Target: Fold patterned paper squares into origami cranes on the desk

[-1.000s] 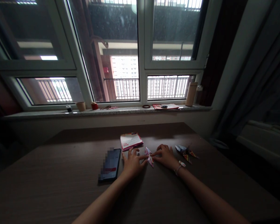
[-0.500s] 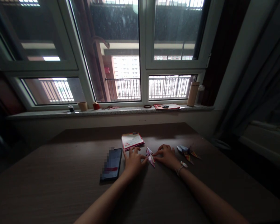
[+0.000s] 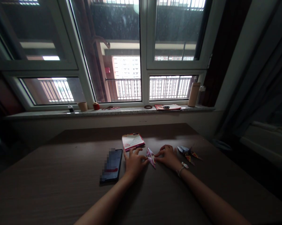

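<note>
Pinched between thumb and finger of each hand, as it appeared, a small folded paper [image 3: 151, 158] lay on the brown table [image 3: 61, 168], in front of the person. The left hand [image 3: 134, 163] had its fingertips at the left side of it, and the right hand [image 3: 167, 155] had its own at the right side. This paper, pale with pink and red print, was already brought into a narrow diamond shape, with one point to the far side and one to the near side. Whether its folding was complete, I could not tell.

Just to the right of the right hand lay a group of folded paper pieces [image 3: 187, 153], pointed and partly dark; these seemed finished, or at least put aside, but their exact number was not clear. Beyond the left hand was a stack of printed sheets [image 3: 133, 141], flat and, as far as could be seen, not yet folded. Just left of the left hand rested a smartphone [image 3: 112, 167], its screen up and partly blurred.

Farther away, on the windowsill [image 3: 131, 111], scissors [image 3: 166, 107] lay upon more paper, at the right, near an upright tan bottle [image 3: 193, 94].
</note>
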`<move>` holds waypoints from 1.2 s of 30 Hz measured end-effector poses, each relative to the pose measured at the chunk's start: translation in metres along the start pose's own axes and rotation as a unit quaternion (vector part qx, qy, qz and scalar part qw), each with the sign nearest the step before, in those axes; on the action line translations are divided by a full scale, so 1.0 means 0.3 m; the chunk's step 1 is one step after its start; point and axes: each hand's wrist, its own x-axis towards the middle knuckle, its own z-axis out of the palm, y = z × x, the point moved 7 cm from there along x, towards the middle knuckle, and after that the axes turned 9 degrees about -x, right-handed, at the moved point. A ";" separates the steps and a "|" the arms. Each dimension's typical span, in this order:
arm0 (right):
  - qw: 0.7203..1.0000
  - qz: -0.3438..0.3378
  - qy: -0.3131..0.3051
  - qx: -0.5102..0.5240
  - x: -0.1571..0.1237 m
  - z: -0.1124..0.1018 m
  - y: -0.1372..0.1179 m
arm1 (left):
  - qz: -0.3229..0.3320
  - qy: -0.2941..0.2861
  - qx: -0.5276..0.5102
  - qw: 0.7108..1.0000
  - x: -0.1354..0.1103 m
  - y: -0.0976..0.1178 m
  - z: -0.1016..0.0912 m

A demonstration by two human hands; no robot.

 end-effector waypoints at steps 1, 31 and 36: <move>1.000 0.000 -0.001 0.000 0.000 -0.001 -0.001 | 0.001 0.000 0.001 1.000 0.000 0.001 -0.002; 0.991 -0.129 -0.003 -0.036 0.006 0.026 -0.042 | 0.041 -0.045 -0.039 0.997 0.032 0.007 0.055; 0.989 -0.141 -0.018 -0.036 0.005 0.029 -0.047 | 0.043 -0.059 -0.022 0.997 0.031 0.007 0.060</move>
